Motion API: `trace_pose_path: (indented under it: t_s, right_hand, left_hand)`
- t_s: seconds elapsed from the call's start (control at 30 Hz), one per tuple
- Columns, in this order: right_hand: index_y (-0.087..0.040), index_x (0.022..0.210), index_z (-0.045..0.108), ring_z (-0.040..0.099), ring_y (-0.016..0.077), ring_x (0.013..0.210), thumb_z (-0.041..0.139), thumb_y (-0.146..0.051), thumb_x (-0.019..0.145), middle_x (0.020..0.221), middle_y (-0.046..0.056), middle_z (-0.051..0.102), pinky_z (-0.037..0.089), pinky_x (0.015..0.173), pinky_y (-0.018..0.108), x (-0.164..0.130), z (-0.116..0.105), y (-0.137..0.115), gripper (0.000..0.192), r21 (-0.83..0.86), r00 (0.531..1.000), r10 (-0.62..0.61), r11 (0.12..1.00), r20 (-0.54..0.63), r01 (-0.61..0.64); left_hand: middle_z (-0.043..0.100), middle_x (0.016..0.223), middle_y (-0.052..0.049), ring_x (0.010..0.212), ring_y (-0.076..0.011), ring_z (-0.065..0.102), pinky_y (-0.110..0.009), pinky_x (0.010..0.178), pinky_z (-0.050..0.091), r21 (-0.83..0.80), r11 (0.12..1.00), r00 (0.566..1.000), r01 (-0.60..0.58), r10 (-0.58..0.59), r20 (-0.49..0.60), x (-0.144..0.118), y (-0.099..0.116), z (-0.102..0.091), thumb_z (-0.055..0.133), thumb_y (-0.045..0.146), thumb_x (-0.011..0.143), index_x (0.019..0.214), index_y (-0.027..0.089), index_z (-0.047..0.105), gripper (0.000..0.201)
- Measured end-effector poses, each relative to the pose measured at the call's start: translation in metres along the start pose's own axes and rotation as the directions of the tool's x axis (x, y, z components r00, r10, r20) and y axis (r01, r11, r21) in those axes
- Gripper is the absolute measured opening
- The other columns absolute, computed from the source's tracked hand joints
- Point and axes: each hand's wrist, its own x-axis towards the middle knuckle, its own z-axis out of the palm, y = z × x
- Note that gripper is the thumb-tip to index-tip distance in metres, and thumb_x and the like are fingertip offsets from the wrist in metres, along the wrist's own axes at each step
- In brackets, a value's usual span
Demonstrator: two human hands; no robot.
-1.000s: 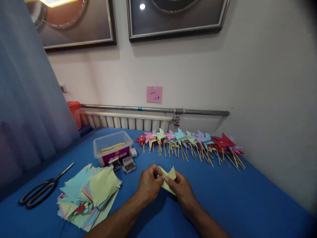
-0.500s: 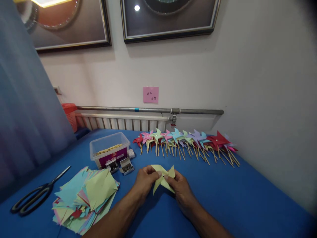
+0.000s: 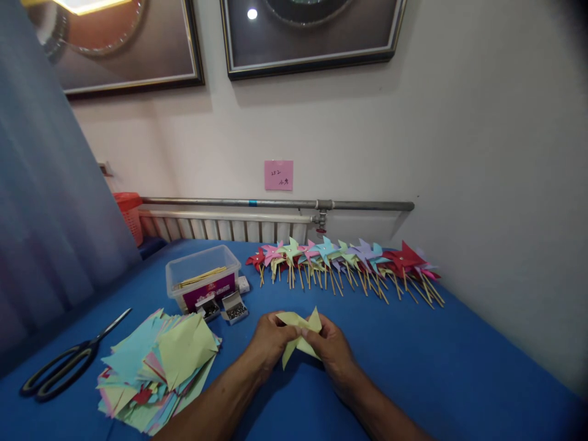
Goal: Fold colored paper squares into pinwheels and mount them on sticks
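Both my hands hold a pale yellow folded paper pinwheel just above the blue table. My left hand pinches its left side, and my right hand grips its right side, fingertips meeting near the paper's middle. Points of the paper stick out above and below my fingers. A stack of cut coloured paper squares lies to the left of my left forearm.
A row of finished pinwheels on wooden sticks lies along the far wall. A clear plastic box with sticks and two small open boxes of pins stand behind the paper stack. Black scissors lie at the far left.
My hands have turned and folded the yellow paper; a lower flap now hangs down to the left. The camera view shifted slightly.
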Motion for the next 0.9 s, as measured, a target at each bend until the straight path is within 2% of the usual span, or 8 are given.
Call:
trace_pose_path:
  t_s: [0.17, 0.43, 0.57, 0.73, 0.83, 0.9]
  right_hand:
    - [-0.019, 0.080, 0.062, 0.051, 0.0129, 0.056, 0.084, -0.049, 0.060, 0.063, -0.004, 0.061, 0.040, 0.055, 0.024, 0.003, -0.002, 0.004, 0.042, -0.039, 1.000, -0.004, 0.999, -0.007, 0.004]
    - [-0.020, 0.080, 0.061, 0.052, 0.0128, 0.055, 0.085, -0.045, 0.062, 0.064, -0.004, 0.063, 0.041, 0.056, 0.024, 0.003, -0.002, 0.007, 0.039, 0.022, 1.000, -0.011, 1.000, -0.001, 0.011]
    - [-0.020, 0.079, 0.062, 0.056, 0.0142, 0.058, 0.088, -0.045, 0.057, 0.068, -0.002, 0.067, 0.043, 0.057, 0.025, 0.001, 0.001, 0.001, 0.042, 0.079, 1.000, 0.015, 0.997, -0.001, -0.015]
    - [-0.019, 0.083, 0.064, 0.057, 0.0134, 0.062, 0.086, -0.043, 0.063, 0.071, -0.001, 0.068, 0.044, 0.060, 0.025, -0.008, 0.004, -0.009, 0.039, 0.149, 0.998, 0.054, 0.987, 0.037, -0.059]
    - [-0.018, 0.080, 0.064, 0.056, 0.0122, 0.059, 0.087, -0.043, 0.063, 0.066, -0.003, 0.066, 0.043, 0.058, 0.024, -0.010, 0.004, -0.011, 0.037, 0.146, 0.998, 0.063, 0.987, 0.019, -0.065]
    - [-0.018, 0.081, 0.066, 0.057, 0.0133, 0.060, 0.087, -0.041, 0.062, 0.067, -0.002, 0.067, 0.045, 0.060, 0.025, -0.009, 0.003, -0.012, 0.036, 0.149, 0.998, 0.065, 0.987, -0.005, -0.064]
  left_hand:
    - [0.070, 0.064, -0.006, 0.053, -0.0130, 0.059, -0.023, 0.055, 0.043, 0.019, 1.000, 0.999, 0.001, -0.001, 0.035, -0.001, 0.001, 0.000, 0.075, 0.021, 0.055, 0.074, 0.008, 0.073, 0.023]
    - [0.070, 0.065, -0.006, 0.053, -0.0129, 0.058, -0.023, 0.055, 0.043, 0.031, 1.000, 0.999, 0.002, -0.003, 0.035, -0.001, 0.004, 0.002, 0.075, 0.022, 0.054, 0.074, 0.008, 0.072, 0.024]
    - [0.068, 0.061, -0.003, 0.051, -0.0120, 0.055, -0.023, 0.053, 0.041, 0.031, 0.999, 0.999, -0.036, 0.036, -0.002, 0.001, 0.003, 0.002, 0.075, 0.022, 0.053, 0.070, 0.010, 0.070, 0.022]
    - [0.067, 0.062, -0.003, 0.052, -0.0126, 0.054, -0.024, 0.053, 0.041, 0.060, 0.997, 0.999, -0.051, 0.050, 0.017, 0.000, -0.001, 0.003, 0.075, 0.027, 0.057, 0.072, 0.010, 0.069, 0.023]
    - [0.066, 0.063, -0.003, 0.054, -0.0125, 0.055, -0.024, 0.056, 0.041, 0.079, 0.996, 0.999, -0.051, 0.049, 0.025, 0.002, 0.002, -0.003, 0.075, 0.027, 0.059, 0.073, 0.011, 0.068, 0.022]
    - [0.063, 0.061, -0.001, 0.053, -0.0116, 0.052, -0.024, 0.057, 0.040, 0.097, 0.993, 0.998, -0.067, 0.069, -0.011, 0.008, 0.007, -0.012, 0.073, 0.029, 0.060, 0.071, 0.013, 0.066, 0.021]
